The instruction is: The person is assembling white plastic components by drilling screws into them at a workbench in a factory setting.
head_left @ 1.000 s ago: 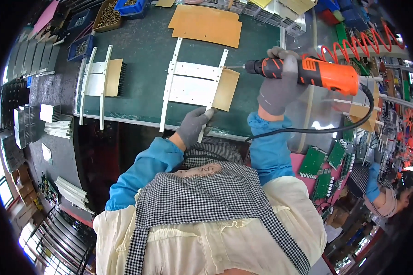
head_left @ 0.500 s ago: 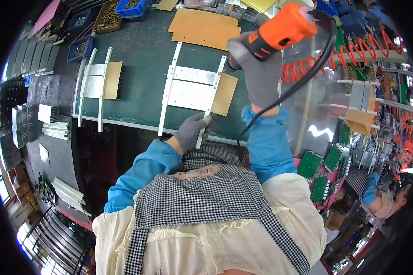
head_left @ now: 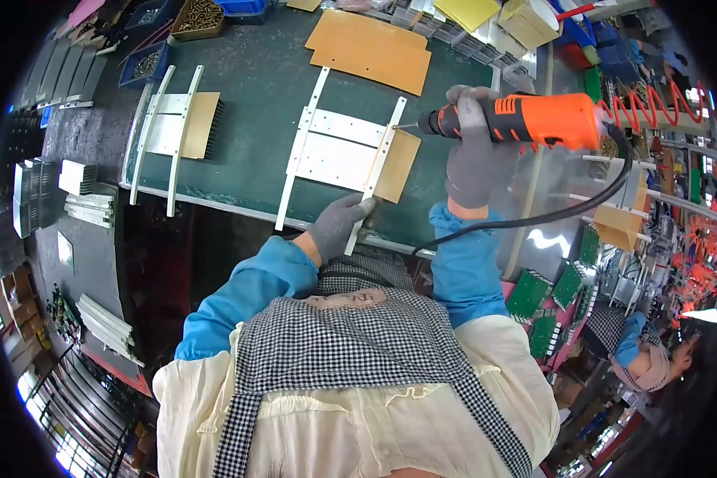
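In a grey glove, my right hand (head_left: 479,151) is wrapped round an orange and black electric screwdriver (head_left: 546,119). The tool lies nearly level, its thin bit reaching left to the upper part of a white metal rail (head_left: 385,151). My left hand (head_left: 338,227), gloved too, pinches the lower end of that rail near the table edge. A second rail (head_left: 301,151) runs roughly parallel to its left. Between the rails lie silvery drilled plates (head_left: 338,159), and a tan board (head_left: 398,166) shows from under the right rail.
A similar railed assembly (head_left: 167,131) lies at the left of the green table (head_left: 239,171). Orange-tan sheets (head_left: 370,52) lie beyond the work. Blue bins (head_left: 145,65) of small hardware stand at the far left. A black cable (head_left: 534,225) hangs past my right forearm. Another person (head_left: 645,354) is at the right.
The screwdriver has swung from a steep slant to nearly level, its rear end moving right and toward me. My left hand keeps its hold on the rail. The whole view has shifted slightly.
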Demonstrator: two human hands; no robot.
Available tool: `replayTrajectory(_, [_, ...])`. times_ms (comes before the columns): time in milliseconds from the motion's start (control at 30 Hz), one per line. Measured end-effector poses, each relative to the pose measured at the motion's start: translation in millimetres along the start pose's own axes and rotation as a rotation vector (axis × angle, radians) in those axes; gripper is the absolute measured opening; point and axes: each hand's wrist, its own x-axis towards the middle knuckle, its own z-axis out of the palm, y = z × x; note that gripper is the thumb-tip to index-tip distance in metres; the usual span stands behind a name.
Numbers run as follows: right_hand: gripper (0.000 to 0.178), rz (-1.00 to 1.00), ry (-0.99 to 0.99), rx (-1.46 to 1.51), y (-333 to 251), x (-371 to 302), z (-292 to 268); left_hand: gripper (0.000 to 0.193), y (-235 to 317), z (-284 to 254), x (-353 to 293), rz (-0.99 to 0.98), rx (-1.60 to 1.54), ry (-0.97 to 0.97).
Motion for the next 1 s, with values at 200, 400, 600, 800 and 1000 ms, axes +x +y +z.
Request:
replayTrajectory(200, [0.015, -0.012, -0.085, 0.020, -5, -10, 0, 0.028, 6, -9, -8, 0.008, -0.012, 0.006])
replayTrajectory(400, [0.022, 0.024, -0.174, -0.225, -16, -15, -3, 0.032, 4, -2, -6, 0.021, -0.026, -0.058])
replayTrajectory(600, [0.029, 0.015, -0.116, 0.030, -8, -20, -5, 0.034, -2, -6, -4, 0.033, -0.006, 0.014])
replayTrajectory(800, [0.029, -0.030, -0.099, -0.076, -6, -15, -9, 0.035, 5, -6, -7, 0.052, 0.036, 0.001])
replayTrajectory(1000, [0.030, -0.060, -0.301, -0.479, -25, -10, -2, 0.036, 4, -7, -8, 0.031, -0.001, -0.054])
